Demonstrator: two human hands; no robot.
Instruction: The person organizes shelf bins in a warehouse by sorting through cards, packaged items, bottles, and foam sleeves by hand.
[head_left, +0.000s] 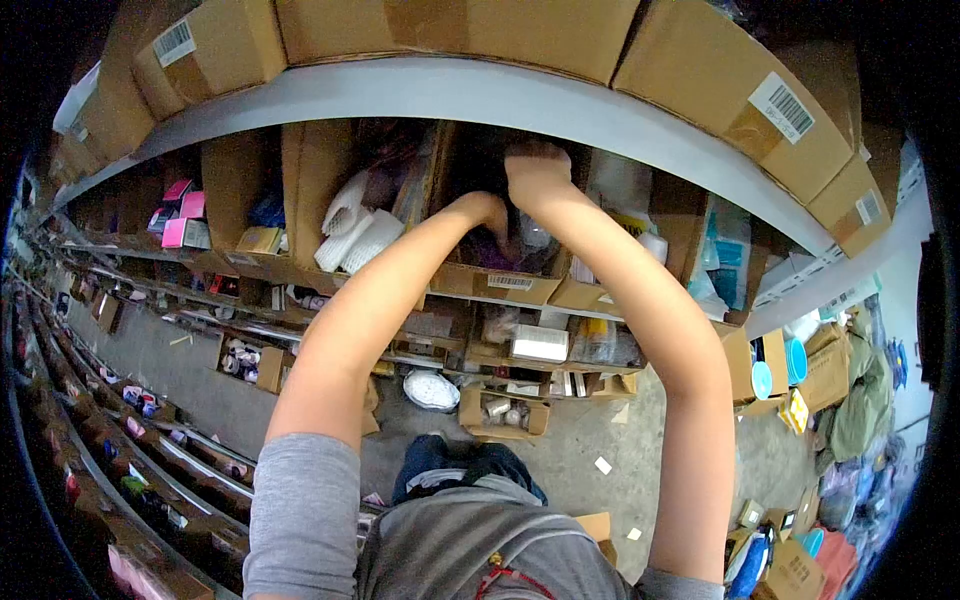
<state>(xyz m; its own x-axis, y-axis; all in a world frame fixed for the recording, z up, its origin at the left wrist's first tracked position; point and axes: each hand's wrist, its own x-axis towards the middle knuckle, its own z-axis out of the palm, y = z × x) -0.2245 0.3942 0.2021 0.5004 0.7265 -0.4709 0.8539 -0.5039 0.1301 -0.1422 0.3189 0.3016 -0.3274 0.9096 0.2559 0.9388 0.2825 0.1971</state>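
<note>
Both of my hands reach into an open cardboard box (pixel 538 288) on the middle shelf, with a barcode label on its front. My left hand (pixel 490 213) bends down into the box, its fingers lost in shadow beside dark purple and clear plastic-wrapped contents (pixel 532 238). Higher and farther back, my right hand (pixel 538 168) is curled closed near the underside of the upper shelf. Whatever it may hold is hidden in the dark.
A white shelf beam (pixel 450 85) with cardboard boxes above it runs just over my hands. White foam-like rolls (pixel 362 240) stick out of the box to the left. Lower down are a white box (pixel 540 343) and a round white package (pixel 431 390). Cartons (pixel 790 575) crowd the floor at right.
</note>
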